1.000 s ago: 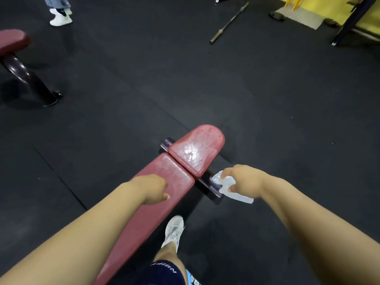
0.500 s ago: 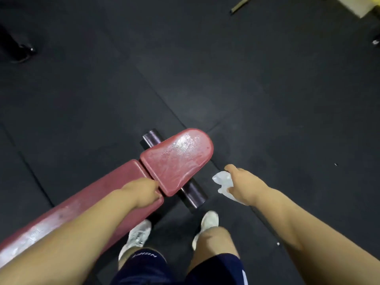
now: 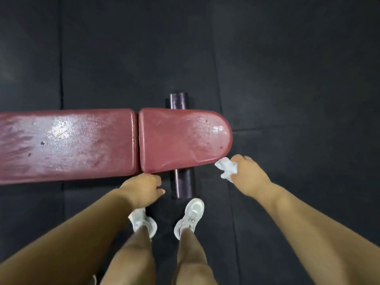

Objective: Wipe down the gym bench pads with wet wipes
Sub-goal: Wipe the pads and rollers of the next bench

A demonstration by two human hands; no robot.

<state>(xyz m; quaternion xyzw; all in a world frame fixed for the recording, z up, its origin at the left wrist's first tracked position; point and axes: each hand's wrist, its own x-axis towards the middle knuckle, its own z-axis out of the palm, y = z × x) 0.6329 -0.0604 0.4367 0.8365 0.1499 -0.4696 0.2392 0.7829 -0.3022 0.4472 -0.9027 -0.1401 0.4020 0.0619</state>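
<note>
A dark red gym bench lies across the view in two parts: a long back pad point(image 3: 67, 142) at the left and a short rounded seat pad point(image 3: 183, 138) at the right, both glistening wet. My right hand point(image 3: 249, 175) grips a crumpled white wet wipe point(image 3: 227, 168) just off the seat pad's near right corner, not on the pad. My left hand point(image 3: 144, 187) hangs with curled fingers just below the near edge of the bench, by the gap between the pads, and holds nothing.
A dark purple roller bar point(image 3: 182, 182) runs under the seat pad and sticks out on both sides. My two white shoes point(image 3: 191, 214) stand on the black rubber floor point(image 3: 287, 79) right by the bar's near end.
The view has swung round until the bench lies crosswise below me. My left hand has come off the pad to its near edge. The right hand with the wipe has drawn near the seat pad's corner.
</note>
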